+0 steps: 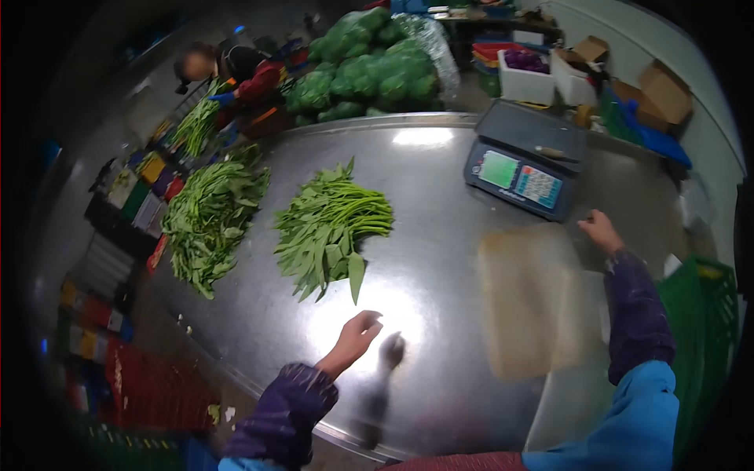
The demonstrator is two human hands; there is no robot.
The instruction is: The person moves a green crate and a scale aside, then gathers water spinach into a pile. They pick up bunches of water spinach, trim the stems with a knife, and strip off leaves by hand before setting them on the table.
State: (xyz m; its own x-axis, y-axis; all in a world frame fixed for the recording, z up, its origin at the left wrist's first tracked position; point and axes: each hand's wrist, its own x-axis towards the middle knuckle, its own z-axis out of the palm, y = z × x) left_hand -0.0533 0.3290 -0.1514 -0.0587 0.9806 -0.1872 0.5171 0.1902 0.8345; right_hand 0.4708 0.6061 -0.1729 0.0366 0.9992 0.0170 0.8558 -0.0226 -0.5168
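My left hand [355, 342] hovers above the steel table, loosely curled, with a narrow gap between thumb and fingertips and nothing in it. Its shadow falls just to the right. Beyond it lies a bunch of leafy green stalks [334, 220], cut ends pointing right. My right hand [603, 232] is closed in a pinch in front of the digital scale [525, 161]. Beside its fingertips is a tan, see-through, roughly rectangular sheet [528, 302], smeared by motion; I cannot tell whether the fingers grip its corner.
A larger heap of leafy greens [216, 216] lies on the table's left side. At the far left, a person [247, 74] in blue gloves holds greens. Net sacks of green produce [369, 71] are piled behind the table. A green crate [699, 330] stands at right, a red crate [149, 388] at lower left.
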